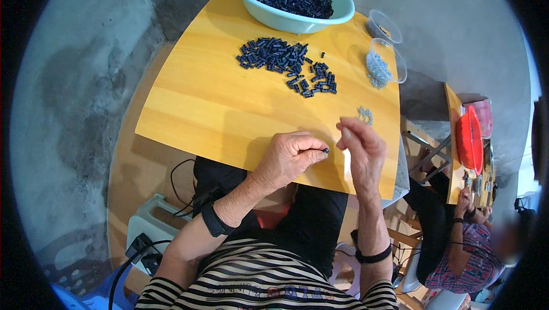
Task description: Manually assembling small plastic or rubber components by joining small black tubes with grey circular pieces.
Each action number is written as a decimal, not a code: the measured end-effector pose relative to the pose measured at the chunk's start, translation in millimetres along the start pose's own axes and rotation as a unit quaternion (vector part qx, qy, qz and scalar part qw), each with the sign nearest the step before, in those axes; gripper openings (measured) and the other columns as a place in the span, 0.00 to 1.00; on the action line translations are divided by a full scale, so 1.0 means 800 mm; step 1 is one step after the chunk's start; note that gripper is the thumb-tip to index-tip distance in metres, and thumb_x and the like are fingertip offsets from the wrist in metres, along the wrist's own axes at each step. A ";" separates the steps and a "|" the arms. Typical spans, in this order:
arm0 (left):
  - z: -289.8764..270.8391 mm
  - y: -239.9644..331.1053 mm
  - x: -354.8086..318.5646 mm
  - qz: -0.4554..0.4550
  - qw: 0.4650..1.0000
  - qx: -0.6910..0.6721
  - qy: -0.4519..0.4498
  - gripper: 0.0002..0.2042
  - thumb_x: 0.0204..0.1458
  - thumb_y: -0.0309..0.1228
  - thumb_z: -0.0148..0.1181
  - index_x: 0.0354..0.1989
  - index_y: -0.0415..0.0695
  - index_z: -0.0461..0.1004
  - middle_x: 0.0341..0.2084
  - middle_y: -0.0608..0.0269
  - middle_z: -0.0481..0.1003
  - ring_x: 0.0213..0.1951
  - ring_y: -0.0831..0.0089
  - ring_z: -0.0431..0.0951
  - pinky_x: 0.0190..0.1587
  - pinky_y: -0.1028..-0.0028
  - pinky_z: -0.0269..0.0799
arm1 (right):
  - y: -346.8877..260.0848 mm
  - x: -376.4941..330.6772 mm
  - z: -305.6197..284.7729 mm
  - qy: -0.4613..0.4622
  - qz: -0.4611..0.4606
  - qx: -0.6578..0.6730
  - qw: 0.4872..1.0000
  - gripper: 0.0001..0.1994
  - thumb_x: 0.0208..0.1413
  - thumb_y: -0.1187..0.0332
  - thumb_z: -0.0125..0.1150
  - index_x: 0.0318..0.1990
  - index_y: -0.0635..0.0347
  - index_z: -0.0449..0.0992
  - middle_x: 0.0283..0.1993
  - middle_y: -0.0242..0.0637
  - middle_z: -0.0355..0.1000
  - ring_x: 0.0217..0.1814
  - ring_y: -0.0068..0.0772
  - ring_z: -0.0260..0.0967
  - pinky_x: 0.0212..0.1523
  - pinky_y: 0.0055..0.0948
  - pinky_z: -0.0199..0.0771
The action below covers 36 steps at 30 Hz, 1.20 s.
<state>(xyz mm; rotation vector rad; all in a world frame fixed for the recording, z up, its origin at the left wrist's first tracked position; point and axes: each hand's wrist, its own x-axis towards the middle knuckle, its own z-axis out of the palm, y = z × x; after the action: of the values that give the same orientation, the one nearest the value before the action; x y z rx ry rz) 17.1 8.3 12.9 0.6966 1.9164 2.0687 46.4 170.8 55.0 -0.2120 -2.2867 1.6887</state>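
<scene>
My left hand (293, 155) pinches a small black cylindrical piece (326, 150) between thumb and forefinger, above the near edge of the wooden table (200, 95). To its right, my right hand (366, 148) is raised with thumb and fingers curled close together. Whatever lies between those fingertips, if anything, is too small to make out. Just beyond the right hand is a little group of tiny silvery parts (365, 115). Farther off, a heap of short black tubular pieces (271, 55) lies on the table, with a smaller scatter of them (314, 84) nearer me.
A light teal basin (291, 23) full of black pieces stands at the far edge. At the right edge, a clear tub (398, 64) holds silvery parts, some spilling out; another clear tub (384, 27) sits behind. A co-worker (469, 253) sits right, near a red basin (470, 141).
</scene>
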 end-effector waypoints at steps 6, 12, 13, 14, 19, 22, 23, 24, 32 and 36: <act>0.001 -0.004 0.000 0.006 1.000 -0.020 0.012 0.05 0.48 0.23 0.62 0.33 0.36 0.77 0.25 0.65 0.76 0.28 0.81 0.74 0.32 0.80 0.69 | 0.024 0.076 0.019 -0.003 -0.136 -0.232 0.963 0.08 0.47 0.76 0.61 0.37 0.60 0.77 0.29 0.38 0.71 0.25 0.32 0.69 0.28 0.29 0.69; 0.001 -0.006 0.001 0.006 0.999 -0.025 0.022 0.05 0.47 0.22 0.62 0.32 0.36 0.77 0.25 0.63 0.76 0.29 0.79 0.74 0.32 0.80 0.70 | 0.039 0.107 0.032 -0.016 -0.202 -0.343 0.917 0.05 0.46 0.73 0.60 0.32 0.57 0.76 0.29 0.41 0.71 0.29 0.44 0.71 0.30 0.38 0.70; 0.001 -0.005 0.001 0.014 0.999 -0.023 0.020 0.05 0.47 0.22 0.62 0.32 0.36 0.76 0.25 0.63 0.76 0.29 0.79 0.74 0.32 0.79 0.70 | 0.041 0.108 0.033 -0.016 -0.212 -0.362 0.908 0.04 0.47 0.72 0.60 0.31 0.57 0.76 0.30 0.41 0.71 0.30 0.47 0.71 0.31 0.40 0.71; 0.001 -0.005 0.002 0.022 0.999 -0.022 0.018 0.05 0.47 0.22 0.62 0.32 0.36 0.76 0.25 0.62 0.76 0.29 0.78 0.75 0.32 0.79 0.70 | 0.042 0.108 0.035 -0.018 -0.211 -0.362 0.908 0.04 0.47 0.72 0.60 0.31 0.57 0.76 0.30 0.41 0.71 0.30 0.47 0.71 0.31 0.40 0.71; 0.000 -0.007 0.002 0.038 0.999 -0.009 0.016 0.04 0.47 0.22 0.62 0.31 0.36 0.76 0.24 0.62 0.76 0.28 0.77 0.75 0.31 0.79 0.70 | 0.040 0.100 0.038 -0.022 -0.225 -0.391 0.892 0.02 0.48 0.72 0.59 0.30 0.56 0.75 0.31 0.41 0.70 0.30 0.49 0.71 0.31 0.42 0.71; 0.002 -0.007 0.002 0.035 0.999 -0.014 0.022 0.04 0.47 0.21 0.62 0.31 0.36 0.77 0.24 0.62 0.76 0.28 0.79 0.75 0.31 0.79 0.70 | 0.038 0.081 0.029 -0.034 -0.236 -0.372 0.897 0.02 0.51 0.71 0.58 0.30 0.59 0.75 0.30 0.39 0.72 0.27 0.41 0.71 0.27 0.36 0.71; 0.003 -0.007 0.002 0.033 0.999 -0.015 0.025 0.04 0.47 0.21 0.62 0.31 0.36 0.77 0.24 0.63 0.76 0.28 0.80 0.74 0.31 0.80 0.70 | 0.039 0.072 0.022 -0.033 -0.232 -0.373 0.898 0.02 0.51 0.71 0.58 0.30 0.59 0.75 0.30 0.39 0.72 0.27 0.41 0.71 0.27 0.36 0.71; 0.003 -0.007 0.002 0.030 0.999 -0.015 0.024 0.04 0.47 0.21 0.62 0.31 0.36 0.77 0.24 0.63 0.76 0.28 0.80 0.74 0.31 0.80 0.70 | 0.040 0.063 0.013 -0.060 -0.107 -0.227 0.966 0.03 0.52 0.71 0.58 0.31 0.60 0.75 0.31 0.36 0.73 0.25 0.34 0.70 0.26 0.31 0.69; 0.005 -0.009 0.001 -0.006 1.000 -0.020 0.021 0.05 0.47 0.22 0.62 0.33 0.35 0.77 0.25 0.65 0.76 0.29 0.83 0.74 0.32 0.81 0.70 | 0.033 -0.010 -0.022 -0.127 0.240 0.405 0.873 0.09 0.57 0.72 0.55 0.43 0.65 0.74 0.31 0.34 0.73 0.23 0.19 0.64 0.23 0.17 0.63; 0.006 -0.013 0.000 0.021 0.999 -0.018 0.034 0.05 0.48 0.22 0.62 0.33 0.34 0.77 0.25 0.65 0.76 0.28 0.82 0.74 0.30 0.81 0.70 | 0.034 -0.025 -0.023 -0.112 0.226 0.426 0.868 0.09 0.59 0.71 0.53 0.43 0.66 0.73 0.31 0.35 0.72 0.23 0.20 0.64 0.24 0.19 0.63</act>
<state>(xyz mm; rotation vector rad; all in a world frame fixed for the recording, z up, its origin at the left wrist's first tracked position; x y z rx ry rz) 18.2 14.0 3.0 0.6734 1.9108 2.1724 69.5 190.2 31.3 -0.3798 -1.4388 2.9127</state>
